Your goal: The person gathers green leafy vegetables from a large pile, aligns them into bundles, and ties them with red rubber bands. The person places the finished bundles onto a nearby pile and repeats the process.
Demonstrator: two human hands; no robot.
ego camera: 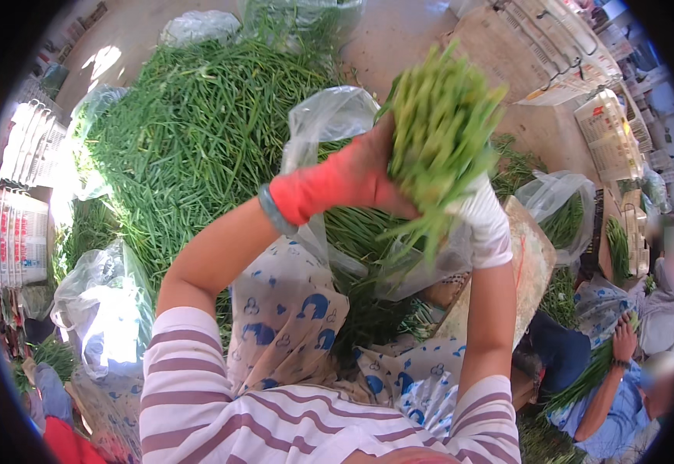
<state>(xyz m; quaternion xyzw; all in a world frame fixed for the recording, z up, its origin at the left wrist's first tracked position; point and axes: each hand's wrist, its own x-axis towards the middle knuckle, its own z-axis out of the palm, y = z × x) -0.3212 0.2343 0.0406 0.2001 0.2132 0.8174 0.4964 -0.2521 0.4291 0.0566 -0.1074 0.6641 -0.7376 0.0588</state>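
Note:
My left hand [366,180], in a red glove with a grey band at the wrist, grips the near left side of a thick bundle of green vegetable stalks [444,122]. The bundle is raised in front of me, its cut ends pointing up and away, and is slightly blurred. My right hand [482,214], in a white glove, holds it from the lower right; its fingers are mostly hidden behind the stalks. Below the bundle, more long stalks [357,226] lie in a clear plastic bag [331,119]. Patterned plastic sheeting [290,316] covers my lap.
A large heap of green stalks [198,127] spreads at the left. A worn pale board [528,255] stands beside my right forearm. White plastic crates [20,238] are stacked at far left, others [610,136] at right. A co-worker [615,383] holds stalks at lower right.

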